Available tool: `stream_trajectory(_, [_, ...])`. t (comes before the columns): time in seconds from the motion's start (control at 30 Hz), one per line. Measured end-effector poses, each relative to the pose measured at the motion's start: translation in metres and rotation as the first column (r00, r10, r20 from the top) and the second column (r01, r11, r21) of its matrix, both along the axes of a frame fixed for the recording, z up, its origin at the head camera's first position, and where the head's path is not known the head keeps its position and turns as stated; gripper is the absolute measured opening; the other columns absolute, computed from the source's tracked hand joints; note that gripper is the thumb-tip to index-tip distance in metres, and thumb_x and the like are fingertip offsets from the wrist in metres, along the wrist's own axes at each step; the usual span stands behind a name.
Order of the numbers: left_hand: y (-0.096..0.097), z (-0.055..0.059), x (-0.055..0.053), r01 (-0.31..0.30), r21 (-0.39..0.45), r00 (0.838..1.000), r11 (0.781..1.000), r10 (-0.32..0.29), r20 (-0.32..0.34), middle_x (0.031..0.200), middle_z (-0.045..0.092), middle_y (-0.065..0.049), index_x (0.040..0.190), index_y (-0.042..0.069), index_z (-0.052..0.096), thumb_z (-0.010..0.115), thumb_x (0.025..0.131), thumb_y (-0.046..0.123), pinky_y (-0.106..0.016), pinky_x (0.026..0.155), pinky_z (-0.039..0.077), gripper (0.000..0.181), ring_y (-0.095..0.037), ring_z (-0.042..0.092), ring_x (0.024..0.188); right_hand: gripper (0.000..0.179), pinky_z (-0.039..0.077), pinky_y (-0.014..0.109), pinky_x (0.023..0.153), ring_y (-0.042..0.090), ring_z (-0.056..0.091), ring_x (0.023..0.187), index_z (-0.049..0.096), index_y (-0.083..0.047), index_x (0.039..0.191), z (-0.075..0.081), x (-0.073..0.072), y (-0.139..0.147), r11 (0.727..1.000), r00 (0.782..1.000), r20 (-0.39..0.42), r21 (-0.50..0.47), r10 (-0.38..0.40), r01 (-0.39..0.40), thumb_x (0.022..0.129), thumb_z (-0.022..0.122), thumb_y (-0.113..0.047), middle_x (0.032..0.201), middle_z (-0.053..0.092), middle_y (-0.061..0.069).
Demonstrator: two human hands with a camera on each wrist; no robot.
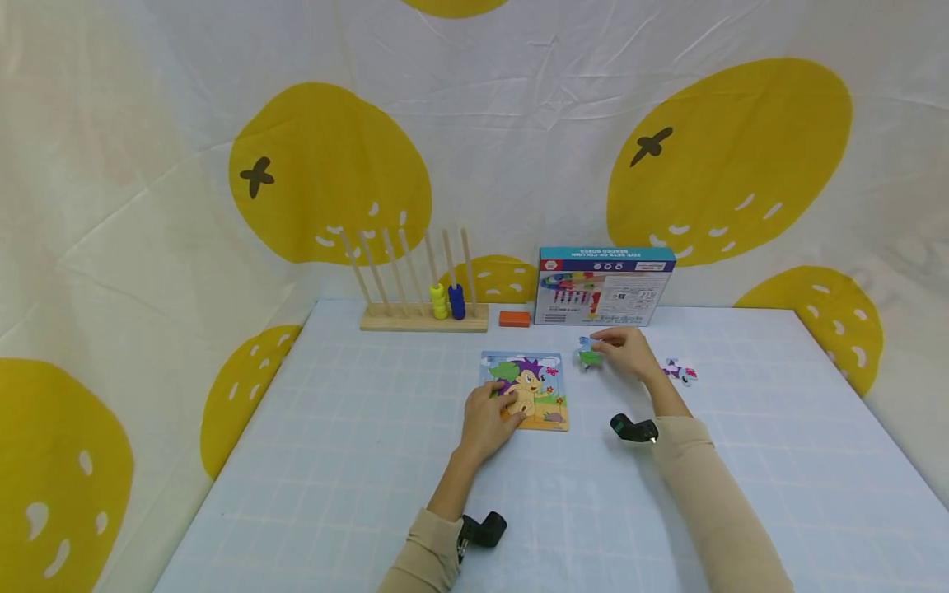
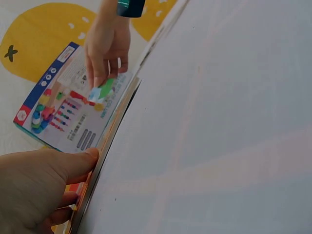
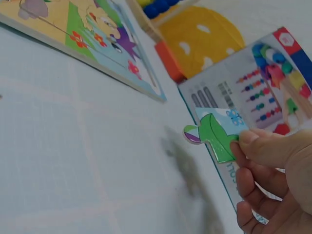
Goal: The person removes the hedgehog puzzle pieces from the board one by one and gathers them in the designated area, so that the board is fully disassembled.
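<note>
A wooden jigsaw puzzle (image 1: 552,412) with a cartoon hedgehog lies flat on the table. My left hand (image 1: 489,420) holds it at the lower left corner, with bent fingers over the picture and the thumb (image 2: 80,163) along the near edge. To the right of the puzzle, my right hand (image 1: 626,350) pinches a puzzle piece (image 3: 217,136) between thumb and fingers, above the table. This piece is green and light blue, with a blue butterfly and a small purple patch on its knob. Another puzzle piece (image 1: 680,372), white and purple, lies right of the right hand.
A wooden bead counter (image 1: 423,319) with upright rods, some bearing yellow and blue beads, stands at the back. Beside it are an orange block (image 1: 514,319) and an upright printed toy box (image 1: 600,288). A fruit-patterned cloth (image 1: 489,123) hangs behind the table.
</note>
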State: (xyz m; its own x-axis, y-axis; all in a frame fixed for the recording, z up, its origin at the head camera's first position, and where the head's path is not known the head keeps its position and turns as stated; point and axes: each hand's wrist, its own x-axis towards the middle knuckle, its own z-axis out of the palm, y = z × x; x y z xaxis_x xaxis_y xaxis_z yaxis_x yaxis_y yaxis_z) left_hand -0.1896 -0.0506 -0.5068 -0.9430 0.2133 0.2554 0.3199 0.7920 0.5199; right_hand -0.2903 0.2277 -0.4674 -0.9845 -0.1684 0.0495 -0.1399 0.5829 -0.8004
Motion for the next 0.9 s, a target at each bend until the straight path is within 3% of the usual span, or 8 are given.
stream_trajectory(0.33, [-0.001,-0.002,-0.002,0.0,-0.004,1.0,1.0,0.0,-0.004,0.127,0.055,-0.012,0.113,0.008,0.069,0.071,0.083,0.03,-0.046,0.105,0.031,0.037,-0.03,0.047,0.119,0.031,0.043,0.033,0.074,0.026,0.053,0.089,0.064,0.004,0.115,-0.004,0.004,0.026,0.996,0.999,0.05,0.086,-0.02,0.016,0.093,0.059,-0.017,0.114,0.062,0.024])
stream_trajectory(0.47, [0.0,-0.002,-0.001,-0.004,-0.002,1.0,1.0,0.004,0.005,0.128,0.055,-0.011,0.114,0.008,0.069,0.071,0.083,0.03,-0.047,0.105,0.031,0.037,-0.03,0.047,0.12,0.03,0.046,0.046,0.086,0.033,0.054,0.1,0.064,0.002,0.116,-0.007,0.004,0.03,0.992,0.996,0.087,0.127,0.001,-0.012,0.093,0.059,-0.018,0.119,0.06,0.025])
stream_trajectory(0.63, [0.001,-0.002,-0.001,-0.01,-0.001,1.0,1.0,0.01,0.017,0.128,0.054,-0.011,0.114,0.009,0.069,0.071,0.084,0.03,-0.046,0.106,0.03,0.038,-0.03,0.046,0.121,0.027,0.029,0.063,0.098,0.045,0.044,0.118,0.066,-0.003,0.115,-0.008,0.001,0.03,0.971,0.994,0.1,0.232,0.036,-0.058,0.093,0.057,-0.016,0.126,0.055,0.027])
stream_trajectory(0.73, [0.001,-0.002,-0.002,-0.01,-0.004,1.0,1.0,0.01,0.023,0.129,0.054,-0.011,0.115,0.009,0.068,0.07,0.084,0.031,-0.046,0.106,0.03,0.038,-0.03,0.045,0.122,0.025,0.021,0.068,0.096,0.047,0.039,0.121,0.068,-0.004,0.113,-0.007,0.001,0.029,0.959,0.995,0.085,0.277,0.045,-0.067,0.092,0.055,-0.012,0.126,0.054,0.027])
stream_trajectory(0.9, [0.001,-0.001,-0.001,-0.014,-0.006,1.0,1.0,0.014,0.022,0.129,0.054,-0.011,0.114,0.009,0.069,0.07,0.084,0.031,-0.047,0.106,0.03,0.038,-0.03,0.046,0.121,0.023,0.022,0.067,0.091,0.046,0.043,0.12,0.07,-0.005,0.108,-0.01,0.001,0.028,0.948,0.995,0.031,0.304,0.091,-0.096,0.09,0.055,-0.002,0.12,0.06,0.023])
